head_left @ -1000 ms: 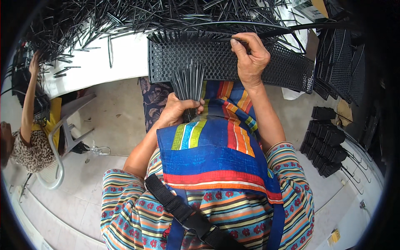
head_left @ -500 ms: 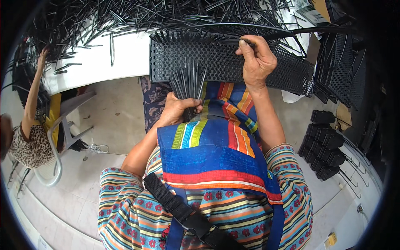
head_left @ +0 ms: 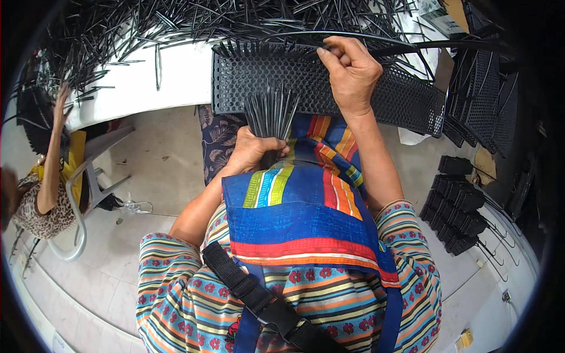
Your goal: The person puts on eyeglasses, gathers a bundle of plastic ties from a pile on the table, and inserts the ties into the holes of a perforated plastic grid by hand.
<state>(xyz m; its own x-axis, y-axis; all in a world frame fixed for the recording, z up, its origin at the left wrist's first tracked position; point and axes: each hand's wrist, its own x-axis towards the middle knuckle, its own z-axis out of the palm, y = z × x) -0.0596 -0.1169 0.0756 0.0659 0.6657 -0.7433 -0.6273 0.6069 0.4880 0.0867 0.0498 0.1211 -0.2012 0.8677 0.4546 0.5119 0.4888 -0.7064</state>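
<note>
My left hand (head_left: 252, 150) is closed around a fanned bundle of thin black plastic strips (head_left: 269, 112), their free ends pointing up and away from me. Behind the bundle, a long black perforated panel (head_left: 276, 73) lies along the near edge of the table and over my lap. A row of short black strips (head_left: 259, 50) stands along the panel's far edge. At the right end of that row, my right hand (head_left: 355, 73) pinches a dark piece that looks like one more black strip, mostly hidden by the fingers.
A heap of loose black strips (head_left: 194, 23) covers the back of the white table (head_left: 135, 88). More perforated panels (head_left: 479, 100) lean at the right. Bundled black pieces (head_left: 453, 206) are stacked on the right floor. A co-worker's arm (head_left: 54, 141) reaches in at left, beside a chair (head_left: 79, 200).
My right hand has shifted left and slightly up along the panel's far edge. The bundle in my left hand has moved slightly right. The co-worker's arm has also moved.
</note>
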